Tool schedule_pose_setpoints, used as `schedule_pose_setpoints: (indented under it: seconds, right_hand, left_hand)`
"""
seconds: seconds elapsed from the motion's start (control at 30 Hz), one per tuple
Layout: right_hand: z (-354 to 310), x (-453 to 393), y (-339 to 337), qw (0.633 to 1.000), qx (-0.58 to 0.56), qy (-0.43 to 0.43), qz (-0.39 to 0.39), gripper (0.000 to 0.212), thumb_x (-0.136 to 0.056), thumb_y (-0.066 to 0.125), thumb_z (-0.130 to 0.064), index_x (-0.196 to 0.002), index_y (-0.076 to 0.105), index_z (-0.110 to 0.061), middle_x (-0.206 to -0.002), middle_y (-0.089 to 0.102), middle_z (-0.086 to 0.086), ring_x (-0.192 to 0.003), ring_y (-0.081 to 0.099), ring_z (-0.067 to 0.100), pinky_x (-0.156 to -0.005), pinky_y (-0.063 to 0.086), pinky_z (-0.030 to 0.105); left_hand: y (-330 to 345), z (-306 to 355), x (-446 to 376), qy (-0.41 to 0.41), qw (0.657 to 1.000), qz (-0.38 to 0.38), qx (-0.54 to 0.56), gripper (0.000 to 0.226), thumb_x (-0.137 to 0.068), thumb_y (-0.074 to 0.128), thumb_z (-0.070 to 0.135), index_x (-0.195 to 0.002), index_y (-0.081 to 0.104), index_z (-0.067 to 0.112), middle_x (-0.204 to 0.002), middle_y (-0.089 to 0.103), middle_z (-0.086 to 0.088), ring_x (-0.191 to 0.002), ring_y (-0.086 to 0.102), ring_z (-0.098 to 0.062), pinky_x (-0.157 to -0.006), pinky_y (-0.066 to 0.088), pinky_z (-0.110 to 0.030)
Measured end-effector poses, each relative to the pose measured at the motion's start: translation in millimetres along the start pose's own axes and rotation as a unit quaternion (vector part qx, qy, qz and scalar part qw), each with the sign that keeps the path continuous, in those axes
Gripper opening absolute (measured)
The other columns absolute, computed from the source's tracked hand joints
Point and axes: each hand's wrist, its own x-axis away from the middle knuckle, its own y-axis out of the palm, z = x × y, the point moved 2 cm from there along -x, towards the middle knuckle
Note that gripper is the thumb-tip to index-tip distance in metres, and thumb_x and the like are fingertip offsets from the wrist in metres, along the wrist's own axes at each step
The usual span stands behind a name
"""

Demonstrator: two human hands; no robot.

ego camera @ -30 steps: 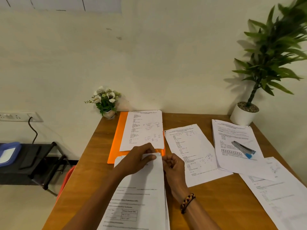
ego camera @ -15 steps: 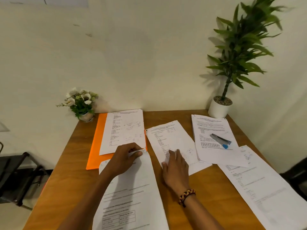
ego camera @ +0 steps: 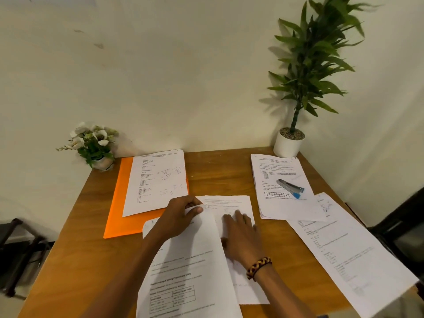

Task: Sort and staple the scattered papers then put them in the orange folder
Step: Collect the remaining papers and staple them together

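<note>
The flat orange paper folder [ego camera: 119, 207] lies closed at the far left of the wooden table [ego camera: 218, 175], one printed white sheet [ego camera: 158, 182] resting on top. The left hand [ego camera: 176, 216] pinches the near printed stack's [ego camera: 190, 267] top edge. The right hand [ego camera: 243, 235] presses flat, fingers straight, on a loose sheet [ego camera: 231, 203].
</note>
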Motion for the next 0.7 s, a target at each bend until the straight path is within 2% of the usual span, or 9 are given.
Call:
schedule_pose_setpoints:
  seconds: [0.07,0.17,0.23,0.3,0.4,0.57,0.7]
  right_hand:
    - [4,8,0,1.0,0.001,-0.016,0.014,0.065,-0.088,0.067,-0.028,-0.145,0.035,-0.031,-0.16,0.027,0.005,-0.148,0.023,0.031,-0.116,0.031,0.054]
    - [10,16,-2,0.996,-0.027,-0.036,0.075,0.053,-0.086,0.068,-0.008,-0.132,0.051,-0.027,-0.141,0.046,0.0,-0.131,0.043,0.026,-0.102,0.046,0.039]
    - [17,20,-3,0.991,-0.076,0.006,0.107,0.061,-0.086,0.073,-0.012,-0.14,0.048,-0.027,-0.148,0.039,0.002,-0.136,0.04,0.028,-0.106,0.046,0.036]
    - [24,22,-3,0.985,-0.086,0.062,0.133,0.075,-0.085,0.078,-0.024,-0.148,0.036,-0.025,-0.155,0.031,0.007,-0.14,0.034,0.031,-0.111,0.042,0.038]
    - [32,20,-4,0.98,-0.093,0.106,0.138,0.084,-0.083,0.08,-0.036,-0.147,0.029,-0.021,-0.149,0.037,0.011,-0.136,0.036,0.031,-0.109,0.041,0.037]
    - [38,12,-3,0.953,-0.247,0.119,0.126,0.087,-0.084,0.081,-0.021,-0.148,0.023,-0.021,-0.15,0.033,0.009,-0.137,0.038,0.029,-0.112,0.042,0.04]
    - [45,9,1,0.943,-0.289,0.11,0.124,0.083,-0.086,0.08,-0.021,-0.15,0.028,-0.022,-0.149,0.041,0.004,-0.136,0.044,0.027,-0.111,0.043,0.039]
  left_hand:
    - [9,3,-5,0.009,1.0,-0.012,0.003,0.002,-0.096,0.066,0.027,-0.096,0.064,0.027,-0.088,0.061,0.023,-0.081,0.06,0.0,-0.07,0.041,-0.002]
    - [25,8,-15,0.017,1.0,-0.025,-0.002,0.004,-0.097,0.065,0.03,-0.096,0.063,0.026,-0.089,0.063,0.015,-0.081,0.061,-0.005,-0.068,0.042,-0.006]
    - [40,10,-22,0.021,0.999,-0.038,-0.009,0.006,-0.097,0.064,0.031,-0.096,0.061,0.026,-0.091,0.062,0.011,-0.082,0.06,-0.009,-0.07,0.042,-0.01]
    - [54,13,-28,0.023,0.998,-0.051,-0.02,0.006,-0.098,0.063,0.031,-0.097,0.06,0.026,-0.098,0.061,0.008,-0.089,0.059,-0.013,-0.077,0.046,-0.017]
    - [71,14,-34,0.012,0.997,-0.058,-0.049,0.01,-0.097,0.063,0.032,-0.103,0.061,0.024,-0.116,0.06,0.004,-0.099,0.056,-0.013,-0.086,0.047,-0.021]
    - [86,18,-43,0.013,0.996,-0.057,-0.063,0.006,-0.098,0.062,0.032,-0.098,0.057,0.029,-0.121,0.062,0.001,-0.1,0.054,-0.013,-0.087,0.046,-0.022]
    - [90,21,-49,0.011,0.996,-0.059,-0.058,0.008,-0.099,0.06,0.033,-0.102,0.06,0.026,-0.12,0.061,0.003,-0.1,0.053,-0.012,-0.088,0.045,-0.024]
